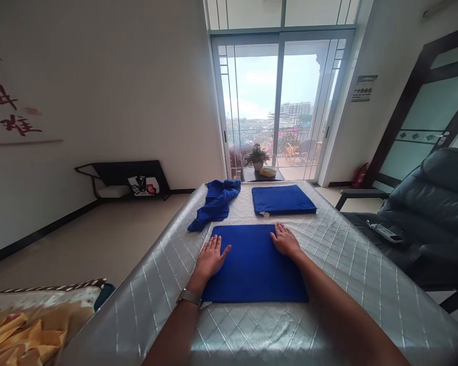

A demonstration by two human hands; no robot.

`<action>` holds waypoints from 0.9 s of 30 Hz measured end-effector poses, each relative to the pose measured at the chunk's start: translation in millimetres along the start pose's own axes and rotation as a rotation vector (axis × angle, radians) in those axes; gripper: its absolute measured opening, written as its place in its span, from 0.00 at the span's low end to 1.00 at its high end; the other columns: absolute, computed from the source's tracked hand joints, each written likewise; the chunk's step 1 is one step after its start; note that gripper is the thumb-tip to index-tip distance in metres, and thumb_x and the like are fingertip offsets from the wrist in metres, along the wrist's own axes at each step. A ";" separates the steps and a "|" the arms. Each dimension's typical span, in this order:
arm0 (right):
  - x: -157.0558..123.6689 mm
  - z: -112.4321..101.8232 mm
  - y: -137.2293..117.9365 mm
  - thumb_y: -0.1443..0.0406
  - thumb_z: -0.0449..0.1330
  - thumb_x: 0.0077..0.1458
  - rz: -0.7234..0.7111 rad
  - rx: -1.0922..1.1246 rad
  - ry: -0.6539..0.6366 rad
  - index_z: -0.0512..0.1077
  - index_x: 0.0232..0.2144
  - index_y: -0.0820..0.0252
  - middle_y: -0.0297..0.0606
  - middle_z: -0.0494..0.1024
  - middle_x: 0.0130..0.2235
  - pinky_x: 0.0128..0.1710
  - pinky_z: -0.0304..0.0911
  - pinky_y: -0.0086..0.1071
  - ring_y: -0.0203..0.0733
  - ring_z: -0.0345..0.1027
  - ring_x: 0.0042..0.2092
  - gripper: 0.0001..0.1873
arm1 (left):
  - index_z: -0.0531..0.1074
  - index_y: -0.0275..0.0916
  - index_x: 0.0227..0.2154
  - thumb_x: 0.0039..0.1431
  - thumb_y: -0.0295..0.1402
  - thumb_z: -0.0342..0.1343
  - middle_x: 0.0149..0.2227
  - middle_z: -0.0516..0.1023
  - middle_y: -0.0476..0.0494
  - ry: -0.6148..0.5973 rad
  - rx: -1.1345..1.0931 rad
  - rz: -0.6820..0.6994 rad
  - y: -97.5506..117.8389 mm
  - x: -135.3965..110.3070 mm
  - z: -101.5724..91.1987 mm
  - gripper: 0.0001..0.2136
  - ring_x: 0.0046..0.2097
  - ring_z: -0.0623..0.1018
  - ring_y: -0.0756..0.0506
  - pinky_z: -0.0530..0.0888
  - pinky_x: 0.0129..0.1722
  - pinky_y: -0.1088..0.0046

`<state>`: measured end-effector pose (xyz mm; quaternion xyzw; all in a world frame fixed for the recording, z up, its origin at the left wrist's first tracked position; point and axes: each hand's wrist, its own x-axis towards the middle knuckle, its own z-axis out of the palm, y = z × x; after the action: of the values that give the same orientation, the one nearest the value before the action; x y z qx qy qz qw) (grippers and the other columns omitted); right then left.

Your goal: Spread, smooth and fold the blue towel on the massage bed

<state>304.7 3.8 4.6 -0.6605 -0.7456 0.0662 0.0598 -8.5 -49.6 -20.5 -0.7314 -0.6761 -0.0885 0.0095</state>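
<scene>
blue cloth [254,269]: likely light, soft, floppy | best grip: near corners | left hand [210,261], right hand [286,241]: flat on it, apart

Home; padded armchair [437,195], balcony door [278,101]

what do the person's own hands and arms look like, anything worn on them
The left hand and right hand are both ungloved, and no sleeves show on either side. A broad grey-brown band circles the left wrist; it may be a watch, but no dial can be made out. Nothing is worn on the right wrist.
</scene>
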 end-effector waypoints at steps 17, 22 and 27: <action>4.8 7.2 6.2 0.57 0.38 0.69 -0.047 0.016 0.036 0.47 0.71 0.71 0.44 0.46 0.73 0.70 0.33 0.37 0.42 0.35 0.73 0.34 | 0.55 0.27 0.68 0.71 0.51 0.25 0.70 0.56 0.32 -0.061 -0.169 0.334 182.7 56.0 8.1 0.37 0.71 0.54 0.41 0.52 0.70 0.60; 3.8 5.8 4.6 0.59 0.37 0.69 -0.041 0.031 0.037 0.48 0.71 0.72 0.44 0.46 0.73 0.70 0.34 0.37 0.42 0.36 0.73 0.34 | 0.55 0.32 0.68 0.71 0.50 0.24 0.71 0.54 0.35 -0.042 -0.145 0.276 165.2 70.1 14.8 0.34 0.72 0.52 0.41 0.50 0.70 0.57; 4.0 4.1 2.3 0.56 0.38 0.68 -0.009 0.054 0.033 0.47 0.71 0.72 0.43 0.46 0.73 0.70 0.32 0.38 0.42 0.35 0.73 0.36 | 0.54 0.35 0.69 0.69 0.54 0.25 0.71 0.54 0.37 -0.031 -0.116 0.205 126.4 71.6 18.3 0.37 0.72 0.52 0.40 0.50 0.70 0.56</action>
<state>305.8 7.9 0.2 -0.6564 -0.7453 0.0752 0.0900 123.9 12.8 -14.9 -0.7973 -0.5915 -0.1147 -0.0343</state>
